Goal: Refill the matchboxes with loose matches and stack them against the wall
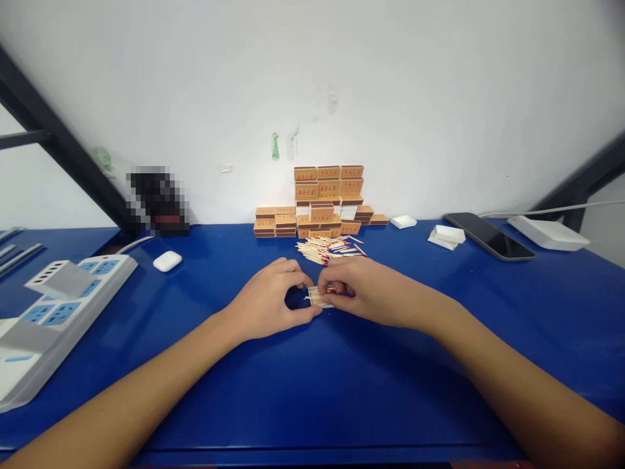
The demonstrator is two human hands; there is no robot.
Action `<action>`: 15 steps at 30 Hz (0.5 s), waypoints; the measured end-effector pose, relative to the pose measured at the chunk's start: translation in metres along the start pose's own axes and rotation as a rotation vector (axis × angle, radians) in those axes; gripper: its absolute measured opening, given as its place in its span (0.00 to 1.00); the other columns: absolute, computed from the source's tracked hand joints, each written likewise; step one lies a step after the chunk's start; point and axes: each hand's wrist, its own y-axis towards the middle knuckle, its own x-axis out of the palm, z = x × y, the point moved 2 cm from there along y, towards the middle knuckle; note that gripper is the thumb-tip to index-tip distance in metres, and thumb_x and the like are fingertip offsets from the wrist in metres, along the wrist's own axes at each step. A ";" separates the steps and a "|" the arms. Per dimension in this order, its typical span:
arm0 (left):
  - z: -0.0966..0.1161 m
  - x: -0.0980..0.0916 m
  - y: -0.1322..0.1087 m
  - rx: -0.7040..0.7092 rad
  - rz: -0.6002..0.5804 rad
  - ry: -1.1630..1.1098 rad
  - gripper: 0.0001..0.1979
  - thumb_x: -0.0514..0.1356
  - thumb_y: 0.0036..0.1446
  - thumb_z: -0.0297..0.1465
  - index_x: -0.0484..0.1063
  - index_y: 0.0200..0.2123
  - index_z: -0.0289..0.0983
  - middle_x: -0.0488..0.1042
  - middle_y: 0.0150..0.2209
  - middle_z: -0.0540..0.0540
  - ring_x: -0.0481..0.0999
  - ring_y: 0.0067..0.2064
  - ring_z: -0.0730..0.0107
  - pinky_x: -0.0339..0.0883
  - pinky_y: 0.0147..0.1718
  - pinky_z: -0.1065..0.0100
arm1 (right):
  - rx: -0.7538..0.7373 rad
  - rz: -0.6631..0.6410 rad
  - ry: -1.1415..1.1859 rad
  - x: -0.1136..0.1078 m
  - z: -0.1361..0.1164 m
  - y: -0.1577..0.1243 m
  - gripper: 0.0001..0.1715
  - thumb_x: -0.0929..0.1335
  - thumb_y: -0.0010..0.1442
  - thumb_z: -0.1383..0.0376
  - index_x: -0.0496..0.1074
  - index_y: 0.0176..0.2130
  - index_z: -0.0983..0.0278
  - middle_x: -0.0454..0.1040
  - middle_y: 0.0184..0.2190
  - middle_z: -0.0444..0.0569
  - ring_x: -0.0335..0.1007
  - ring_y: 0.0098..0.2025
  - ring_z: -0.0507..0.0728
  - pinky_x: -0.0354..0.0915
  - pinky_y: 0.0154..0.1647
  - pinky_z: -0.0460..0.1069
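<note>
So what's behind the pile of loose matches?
Stacked matchboxes stand behind the loose matches, against the white wall. The front boxes cover whatever lies behind them, and their insides are hidden. Nearer, the left hand and right hand pinch a small bundle.

Blue table (312, 391), orange-brown matchboxes (328, 189), red-tipped matches (328, 249)

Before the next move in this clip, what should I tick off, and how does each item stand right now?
1. Match bundle pinched by both left hand and right hand: ok.
2. Bundle's heads all facing one way: cannot tell, the fingers cover most of it.
3. Loose match pile lying just behind the hands: ok.
4. White tray close to the hands: not ok, it sits back by the matchboxes.
5. Phone apart from the matches: ok.
</note>
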 end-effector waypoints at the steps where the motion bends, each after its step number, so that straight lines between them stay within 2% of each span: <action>1: 0.000 0.000 0.000 -0.001 -0.003 -0.002 0.13 0.68 0.60 0.41 0.78 0.41 0.39 0.75 0.38 0.46 0.72 0.41 0.60 0.68 0.42 0.59 | 0.007 -0.004 0.004 0.000 0.000 0.000 0.05 0.69 0.65 0.69 0.74 0.36 0.62 0.76 0.33 0.45 0.66 0.33 0.53 0.57 0.34 0.48; 6: -0.001 0.000 0.000 0.002 -0.018 0.001 0.13 0.68 0.60 0.42 0.77 0.41 0.38 0.75 0.38 0.46 0.72 0.42 0.60 0.68 0.42 0.59 | 0.074 -0.023 0.006 0.003 -0.002 0.002 0.04 0.69 0.65 0.68 0.74 0.36 0.63 0.77 0.34 0.46 0.66 0.33 0.53 0.57 0.33 0.48; 15: -0.001 0.000 -0.001 0.016 -0.017 0.002 0.14 0.69 0.60 0.42 0.76 0.41 0.38 0.75 0.38 0.46 0.73 0.41 0.61 0.68 0.42 0.60 | 0.048 -0.014 -0.043 0.001 -0.004 0.001 0.05 0.69 0.64 0.69 0.74 0.34 0.63 0.76 0.33 0.47 0.65 0.32 0.53 0.56 0.33 0.48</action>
